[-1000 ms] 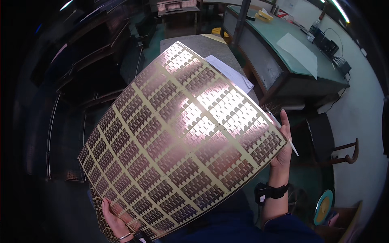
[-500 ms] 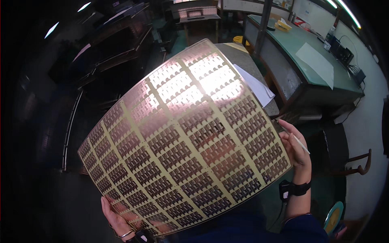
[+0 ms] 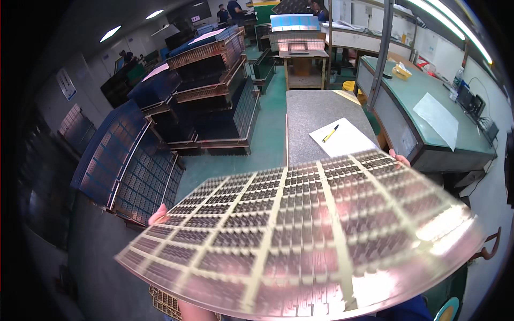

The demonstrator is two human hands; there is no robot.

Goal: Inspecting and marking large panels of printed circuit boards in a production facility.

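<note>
A large circuit board panel (image 3: 278, 224), copper-coloured with rows of dark repeated patterns and pale strips, spans the lower middle of the head view. It is tilted, and its near part is blurred and shiny. At its left edge, the fingertips of my left hand (image 3: 159, 215) grip the panel; the palm is beneath it. My right hand (image 3: 399, 157) holds the far right edge, only its fingers showing past the board. The rest of both hands is hidden under the panel. Just beyond lies a white paper stack (image 3: 345, 140) with a yellow-and-black pen (image 3: 331, 133) on it.
Ahead stands a grey-topped table (image 3: 305, 112). On the right is a green-topped workbench (image 3: 399, 96) with a metal post (image 3: 383, 53) at its corner. Racks of dark panels (image 3: 209, 107) stand at the left, one leaning rack (image 3: 134, 166) near my left hand. People are far back.
The panel has swung from a steep tilt to a flatter one, and both hands now sit farther forward. The thin white stick seen in my right hand earlier is out of sight.
</note>
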